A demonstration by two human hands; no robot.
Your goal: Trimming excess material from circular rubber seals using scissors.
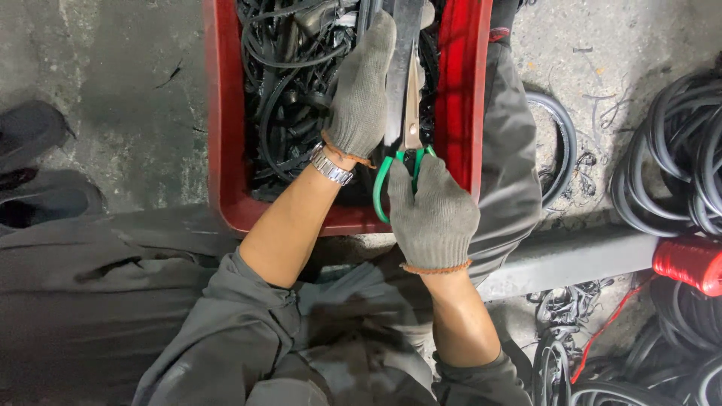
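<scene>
My right hand [432, 214], in a grey knit glove, grips the green handles of a pair of scissors [410, 131] whose blades point away from me over a red crate [226, 135]. My left hand [361, 94], also gloved and with a metal watch at the wrist, holds a flat dark strip [402, 45] that runs alongside the scissor blades. The crate is filled with tangled black rubber cords and strips [289, 83].
Coils of black cable [677, 158] lie on the concrete floor at right, with a red spool [688, 263] on a grey metal bar [571, 259]. A black ring [560, 146] lies beside the crate. Dark shoes [34, 169] are at far left. More cable scraps [564, 353] lie bottom right.
</scene>
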